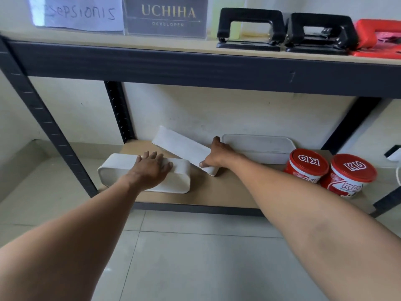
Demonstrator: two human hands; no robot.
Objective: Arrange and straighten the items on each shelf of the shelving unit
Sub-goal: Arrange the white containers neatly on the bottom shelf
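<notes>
On the lower shelf (230,187) we steady the front white box (121,170) under our flat, spread left hand (152,167) while our right hand (217,155) pinches the near end of the skewed white lid (180,146), which we judge should swing squarely parallel.

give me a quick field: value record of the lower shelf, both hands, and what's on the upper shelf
left hand: left hand rests flat, fingers straight, on the white box
right hand: right hand grips the near end of the skewed white lid
lower shelf back: another white tray leaning against the wall
lower shelf right: two red-lidded tubs
upper shelf: two signs, two black hole punches, one red punch
</notes>
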